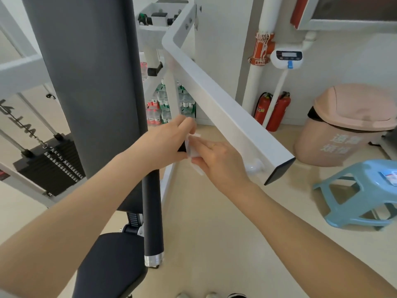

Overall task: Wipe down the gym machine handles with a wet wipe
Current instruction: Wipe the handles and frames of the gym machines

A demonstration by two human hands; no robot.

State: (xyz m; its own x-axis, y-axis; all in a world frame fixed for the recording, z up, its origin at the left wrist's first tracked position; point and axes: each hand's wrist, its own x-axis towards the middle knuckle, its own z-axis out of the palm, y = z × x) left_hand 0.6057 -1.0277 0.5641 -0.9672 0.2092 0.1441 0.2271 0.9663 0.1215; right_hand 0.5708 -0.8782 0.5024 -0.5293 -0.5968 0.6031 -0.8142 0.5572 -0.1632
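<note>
A white wet wipe [193, 150] is held between both hands at the centre of the view. My left hand [166, 143] pinches its upper edge with curled fingers. My right hand [219, 163] grips its lower part. Below the left hand a black padded machine handle [153, 214] with a chrome end cap hangs upright. The hands hide the handle's top end. A white square arm of the machine [227, 108] runs diagonally just behind the hands.
The grey back pad [90, 82] and black seat [111, 263] of the machine fill the left. A weight stack [53, 164] sits far left. A blue stool [363, 194], pink bin [345, 125], fire extinguishers [272, 110] and stacked water bottles [169, 106] stand on the floor.
</note>
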